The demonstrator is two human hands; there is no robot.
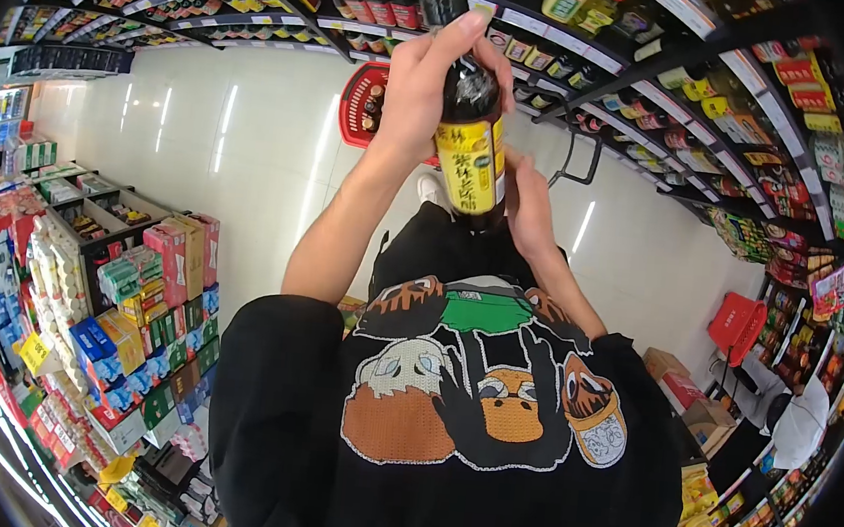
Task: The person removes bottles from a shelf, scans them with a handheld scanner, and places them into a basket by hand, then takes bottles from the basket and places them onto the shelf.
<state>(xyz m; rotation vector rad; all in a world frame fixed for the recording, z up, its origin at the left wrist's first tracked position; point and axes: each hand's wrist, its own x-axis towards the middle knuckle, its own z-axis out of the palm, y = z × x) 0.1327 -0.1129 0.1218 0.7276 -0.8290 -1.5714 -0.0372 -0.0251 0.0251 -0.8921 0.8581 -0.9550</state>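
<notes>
A dark vinegar bottle (471,167) with a yellow label and black cap is held up in front of me, slightly tilted. My left hand (426,83) is closed around its neck and shoulder, the thumb lying near the cap. At the lower right side of the bottle, my right hand (531,211) touches it near the base; some of its fingers are hidden behind the glass. Beyond my left wrist, a red shopping basket (355,107) with several bottles inside is on the floor.
Shelves of bottles and jars (560,60) curve across the top and right. Stacked boxed goods (152,310) stand at left. On the right, another person in a white cap (801,425) is near a red basket (736,328). Pale tiled floor (271,150) lies between.
</notes>
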